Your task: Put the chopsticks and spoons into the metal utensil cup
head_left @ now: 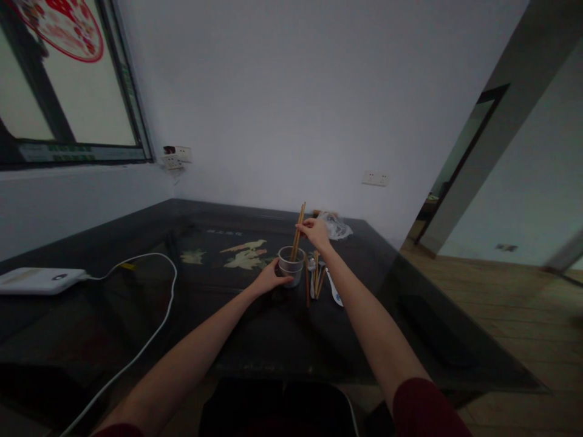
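Sleeves nearest, left hand clasps cup, right hand chopsticks.

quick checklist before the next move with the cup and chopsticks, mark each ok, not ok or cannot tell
1. Cup upright: ok
2. Cup steadied: ok, the left hand is at its side
3. Chopsticks gripped: ok, the right hand holds them, lower ends in the cup's mouth
4. Lower tips resting on the bottom: cannot tell, hidden inside
5. Space right of the cup free: not ok, utensils lie there, including a white spoon
6. White cable away from the cup: ok, off to the left
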Demonstrator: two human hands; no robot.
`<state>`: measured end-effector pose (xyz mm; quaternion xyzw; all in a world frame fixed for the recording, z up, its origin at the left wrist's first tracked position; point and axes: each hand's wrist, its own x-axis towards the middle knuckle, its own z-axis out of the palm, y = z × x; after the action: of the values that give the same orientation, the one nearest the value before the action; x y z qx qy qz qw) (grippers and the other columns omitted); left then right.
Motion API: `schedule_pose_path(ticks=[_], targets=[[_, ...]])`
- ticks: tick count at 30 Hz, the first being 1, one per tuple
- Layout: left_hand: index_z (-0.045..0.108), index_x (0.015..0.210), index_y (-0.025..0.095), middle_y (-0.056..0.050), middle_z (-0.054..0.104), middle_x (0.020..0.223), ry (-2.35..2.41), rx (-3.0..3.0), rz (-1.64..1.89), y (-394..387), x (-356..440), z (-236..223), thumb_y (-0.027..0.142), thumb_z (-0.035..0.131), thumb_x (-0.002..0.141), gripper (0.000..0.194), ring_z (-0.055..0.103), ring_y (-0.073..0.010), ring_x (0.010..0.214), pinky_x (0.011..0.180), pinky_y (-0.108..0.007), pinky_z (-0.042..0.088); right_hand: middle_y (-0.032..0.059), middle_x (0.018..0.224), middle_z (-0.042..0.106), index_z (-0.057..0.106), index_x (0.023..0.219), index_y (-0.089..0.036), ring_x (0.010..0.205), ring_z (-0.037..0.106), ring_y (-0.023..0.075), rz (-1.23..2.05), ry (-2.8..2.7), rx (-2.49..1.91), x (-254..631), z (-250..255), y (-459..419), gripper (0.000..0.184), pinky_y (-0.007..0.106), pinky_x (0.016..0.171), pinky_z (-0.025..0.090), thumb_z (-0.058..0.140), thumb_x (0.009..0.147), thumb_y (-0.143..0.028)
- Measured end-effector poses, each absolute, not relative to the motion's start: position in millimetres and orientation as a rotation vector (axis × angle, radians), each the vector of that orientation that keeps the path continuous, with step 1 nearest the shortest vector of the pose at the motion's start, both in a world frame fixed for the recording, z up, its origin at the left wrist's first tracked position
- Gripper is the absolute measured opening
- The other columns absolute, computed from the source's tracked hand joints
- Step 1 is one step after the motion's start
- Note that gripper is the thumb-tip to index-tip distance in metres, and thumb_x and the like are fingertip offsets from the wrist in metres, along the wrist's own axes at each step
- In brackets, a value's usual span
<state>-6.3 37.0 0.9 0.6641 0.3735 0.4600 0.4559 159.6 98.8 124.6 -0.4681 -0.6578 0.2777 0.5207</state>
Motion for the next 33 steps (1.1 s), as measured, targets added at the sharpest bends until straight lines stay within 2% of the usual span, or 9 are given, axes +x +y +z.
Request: schedule_pose_path(ticks=[11, 21, 33], targets=[[0.048, 0.120, 0.014, -0.013, 0.060, 0.121, 0.967, 1.649, 1.107, 38.3, -7.2, 1.1, 0.027, 0.080, 0.060, 0.070, 0.059, -0.0258, 0.109, 0.097, -0.041, 0.045, 0.0013, 0.055, 0.065, 0.064, 0.062, -0.016, 0.048, 0.061, 0.0128, 0.766, -1.619, -1.166, 154.9, 100.6, 105.7, 0.023, 0.021, 0.046, 0.049, 0.076, 0.061, -0.036], [0.048, 0.117, 0.014, -0.014, 0.060, 0.120, 0.944, 1.633, 1.112, 36.6, -6.4, 2.7, 0.027, 0.079, 0.060, 0.067, 0.059, -0.0262, 0.108, 0.097, -0.043, 0.045, 0.0023, 0.056, 0.066, 0.065, 0.062, -0.015, 0.050, 0.062, 0.0136, 0.711, -1.665, -1.199, 152.6, 99.9, 104.3, 0.023, 0.021, 0.047, 0.049, 0.078, 0.061, -0.034], [0.047, 0.118, 0.013, -0.014, 0.060, 0.120, 0.959, 1.659, 1.095, 36.4, -6.9, 3.4, 0.025, 0.078, 0.061, 0.066, 0.060, -0.0257, 0.105, 0.094, -0.042, 0.046, 0.0045, 0.062, 0.069, 0.066, 0.067, -0.013, 0.052, 0.063, 0.0143, 0.736, -1.640, -1.230, 152.0, 97.7, 102.4, 0.017, 0.022, 0.050, 0.051, 0.075, 0.067, -0.028]])
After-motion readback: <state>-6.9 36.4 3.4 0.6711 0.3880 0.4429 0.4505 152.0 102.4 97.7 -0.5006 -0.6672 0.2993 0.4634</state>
